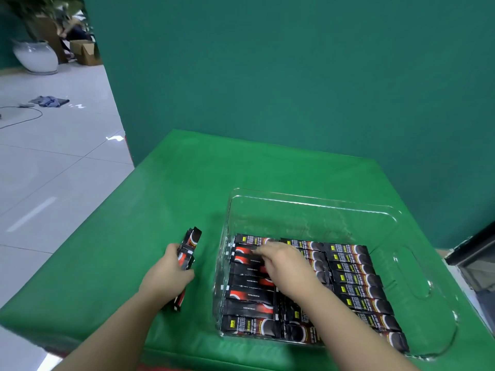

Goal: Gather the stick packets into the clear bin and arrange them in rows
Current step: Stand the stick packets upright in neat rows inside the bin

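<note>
Green cloth covered the table (171, 183) in front of a darker green backdrop, and the clear bin (316, 202) sat toward four o'clock of the tabletop. From my remote seat I judged the job well past halfway: three rows of stick packets (356, 279) already lay flat on the bin floor, filling its near part, while the strip at the bin's twelve o'clock side showed bare plastic. I saw no loose packets on the cloth. What remained was the bundle (188, 253) in the left hand (167, 277), which was curled round it just outside the bin at its nine o'clock side. That bundle's long axis ran roughly from seven to one o'clock, its upper end tilted away from me. The laid packets ran the other way, long axes three to nine o'clock, stacked edge to edge up each row. The right hand (284, 263) reached into the bin over the left and middle rows, fingertips on a packet near the far end; whether it pinched or merely pressed, I could not tell.
</note>
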A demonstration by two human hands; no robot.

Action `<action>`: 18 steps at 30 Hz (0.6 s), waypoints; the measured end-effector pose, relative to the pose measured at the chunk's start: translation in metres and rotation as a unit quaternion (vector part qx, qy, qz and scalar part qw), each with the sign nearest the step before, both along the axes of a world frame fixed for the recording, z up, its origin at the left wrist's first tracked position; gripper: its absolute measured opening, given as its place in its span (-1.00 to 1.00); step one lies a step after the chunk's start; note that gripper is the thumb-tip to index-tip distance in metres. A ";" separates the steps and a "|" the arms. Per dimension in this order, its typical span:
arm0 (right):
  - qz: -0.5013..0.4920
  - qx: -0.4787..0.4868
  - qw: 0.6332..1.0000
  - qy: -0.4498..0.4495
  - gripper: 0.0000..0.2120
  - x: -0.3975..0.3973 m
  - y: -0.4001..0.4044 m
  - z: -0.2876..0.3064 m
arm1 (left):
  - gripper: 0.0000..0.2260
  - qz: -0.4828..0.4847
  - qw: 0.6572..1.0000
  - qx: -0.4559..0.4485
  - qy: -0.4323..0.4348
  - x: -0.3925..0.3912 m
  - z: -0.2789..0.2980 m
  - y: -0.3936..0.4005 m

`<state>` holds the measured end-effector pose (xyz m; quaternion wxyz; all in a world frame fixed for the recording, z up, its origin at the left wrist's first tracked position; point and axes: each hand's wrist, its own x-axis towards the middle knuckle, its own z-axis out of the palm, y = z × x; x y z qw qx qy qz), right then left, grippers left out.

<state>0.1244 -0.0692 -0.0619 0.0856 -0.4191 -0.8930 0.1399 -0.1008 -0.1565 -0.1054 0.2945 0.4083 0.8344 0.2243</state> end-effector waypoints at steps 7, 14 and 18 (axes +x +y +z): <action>-0.030 -0.003 0.998 0.057 -0.70 0.019 -0.041 0.020 | -0.59 0.034 0.983 0.161 -0.083 0.013 0.060 -0.008; -0.034 -0.033 0.988 0.146 -0.54 -0.008 -0.058 0.053 | -0.46 -0.083 0.971 0.210 -0.082 0.034 0.113 -0.023; -0.037 -0.057 0.974 0.216 -0.36 -0.018 -0.066 0.059 | -0.45 -0.144 0.968 0.203 -0.034 0.044 0.123 -0.030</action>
